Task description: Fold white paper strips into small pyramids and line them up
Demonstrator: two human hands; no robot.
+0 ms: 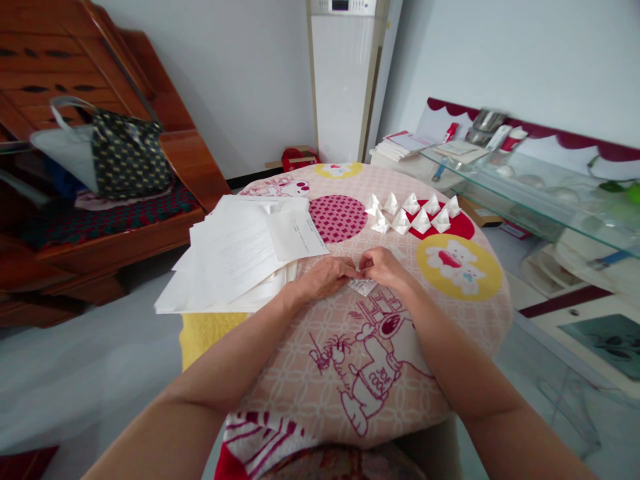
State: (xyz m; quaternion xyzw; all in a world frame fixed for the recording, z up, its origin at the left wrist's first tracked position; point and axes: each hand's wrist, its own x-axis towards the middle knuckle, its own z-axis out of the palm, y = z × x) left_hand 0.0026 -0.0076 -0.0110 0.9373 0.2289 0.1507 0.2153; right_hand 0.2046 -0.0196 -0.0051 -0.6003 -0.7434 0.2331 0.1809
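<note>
Head view looks down on my two forearms, which meet over a round table covered in a pink cartoon-print cloth [350,360]. My left hand [327,277] and right hand [383,267] are curled in with their fingertips touching, both pinching a small paper piece [363,287]. It lies on the cloth right under them, with only its lower corner showing below my fingers. How it is folded beneath my fingers I cannot tell.

At ten o'clock from my hands a loose stack of white sheets [235,257] is fanned out, its near edge just beside my left wrist. At one o'clock, well apart from my hands, a cluster of little folded paper shapes [415,213] stands in two rough rows on the red patch of the cloth. Farther off at ten o'clock a dotted bag [125,153] sits on a wooden bench [100,233], and at two o'clock a glass shelf [550,193] carries assorted small items.

As I judge it, I am mid-fold, pressing or turning a crease in the small piece. The next move seems to call for one hand pinning the piece flat while the other's fingertips work the edge with light, even pressure, so the crease stays put.
</note>
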